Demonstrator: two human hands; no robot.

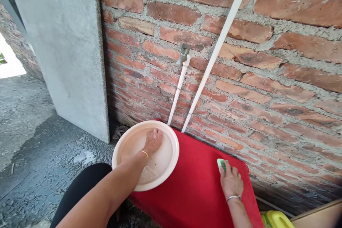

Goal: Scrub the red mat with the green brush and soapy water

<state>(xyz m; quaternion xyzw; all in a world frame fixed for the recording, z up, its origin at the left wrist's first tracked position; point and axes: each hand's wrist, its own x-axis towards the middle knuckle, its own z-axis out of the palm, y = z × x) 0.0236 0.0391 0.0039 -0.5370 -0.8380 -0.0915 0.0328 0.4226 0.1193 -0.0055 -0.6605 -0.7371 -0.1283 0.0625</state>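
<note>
A round, pale cream basin (116, 156) stands at the left end of a red-covered ledge (195, 188). My left hand (154, 140), with a yellow band at its wrist, reaches inside the basin near its far side. Its wet fingers are curled down, and what they hold, if anything, is hidden. Cloudy-looking water seems to lie around it. Over on the right of the red surface, my right hand (232, 181) grips a small light-green piece with dark green marks (220, 164) between thumb and fingers. Its exact kind does not show. A silver bangle circles that wrist.
A rough brick wall (235, 96) rises behind the ledge, carrying a tap (183, 53) and a long white pipe (213, 55). At the left leans a grey slab (72, 50) above wet concrete floor (34, 164). A yellow plastic container (278, 219) sits low at the right.
</note>
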